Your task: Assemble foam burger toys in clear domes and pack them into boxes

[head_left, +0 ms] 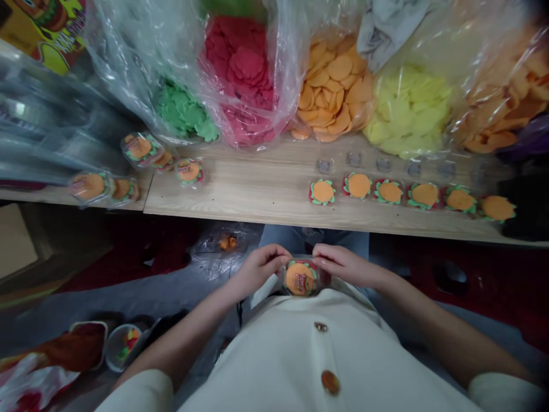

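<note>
Both my hands hold a small round clear plastic tub (300,277) in front of my chest, and an orange burger-shaped gummy with green edging and a printed label shows inside. My left hand (259,270) grips the tub's left side, and my right hand (343,265) grips its right side, with fingertips curled over the top. Farther off, a row of unpacked burger gummies (424,195) lies on a wooden table (266,191). Several sealed tubs (189,171) stand at its left end.
Clear bags of red (238,74), orange (332,86), yellow (407,111) and green (182,111) candy pieces sit along the table's far side. Small clear plastic pieces (354,159) line the table. A small bowl (124,346) and a tray (88,346) sit low on the left.
</note>
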Demonstrator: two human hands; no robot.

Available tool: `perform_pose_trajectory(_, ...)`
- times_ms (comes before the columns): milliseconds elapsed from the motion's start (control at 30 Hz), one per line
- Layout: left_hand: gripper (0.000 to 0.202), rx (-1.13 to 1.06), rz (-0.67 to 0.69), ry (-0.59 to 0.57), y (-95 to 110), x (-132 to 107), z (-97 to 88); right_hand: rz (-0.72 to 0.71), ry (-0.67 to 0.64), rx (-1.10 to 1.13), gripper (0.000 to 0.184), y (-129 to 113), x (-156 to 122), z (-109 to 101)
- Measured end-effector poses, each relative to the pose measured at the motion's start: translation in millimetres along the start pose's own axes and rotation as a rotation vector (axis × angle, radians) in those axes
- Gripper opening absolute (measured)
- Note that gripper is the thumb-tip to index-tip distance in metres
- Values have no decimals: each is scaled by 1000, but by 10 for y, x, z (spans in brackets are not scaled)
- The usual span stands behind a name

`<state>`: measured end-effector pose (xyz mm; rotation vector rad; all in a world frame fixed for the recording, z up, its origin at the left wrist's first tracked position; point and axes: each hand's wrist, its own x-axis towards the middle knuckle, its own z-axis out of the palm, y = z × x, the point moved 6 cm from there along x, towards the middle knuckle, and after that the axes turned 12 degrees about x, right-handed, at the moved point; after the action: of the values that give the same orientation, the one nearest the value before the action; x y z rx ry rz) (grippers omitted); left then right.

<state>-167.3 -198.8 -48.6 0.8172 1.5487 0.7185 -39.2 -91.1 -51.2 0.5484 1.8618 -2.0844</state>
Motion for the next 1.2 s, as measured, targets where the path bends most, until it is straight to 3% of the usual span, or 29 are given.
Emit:
perform_pose_trajectory(100,33,-91,-21,-195,96,92,-17,-1,-9,100,26,-70,142,-76)
perform_pose_trajectory(233,50,23,61,-235,196,233,19,-1,8,95,27,-102,307,-187)
perform_pose_trajectory(300,51,-54,33,-250,175,303,63,0,119,97,29,-87,325,-268)
perform_pose_trajectory(333,50,-119,12,-229,162,336,65,-10,215,110,30,-77,307,-316)
perform_pose_trajectory(433,59,-335,39,-9,192,413,-13,-51,416,231,31,-16,193,-317)
perform_pose_trajectory(533,71,-532,160,191,275,420,-1,-111,446,364,29,49,106,-153)
perform_pose_trajectory(633,60,-618,235,339,273,374,84,-197,482,465,26,67,20,-94)
perform_pose_trajectory(733,36,-562,217,322,208,324,137,-220,427,451,21,49,-82,-139)
perform_pose_trajectory(833,22,-371,130,237,134,283,119,-174,336,228,14,30,-180,-176)
perform_pose_trajectory(1000,21,-132,85,147,36,217,150,-123,206,-147,5,41,-240,-51)
perform_pose_trajectory(1200,24,-286,-19,111,-168,153,216,-116,162,-237,6,43,-274,14)
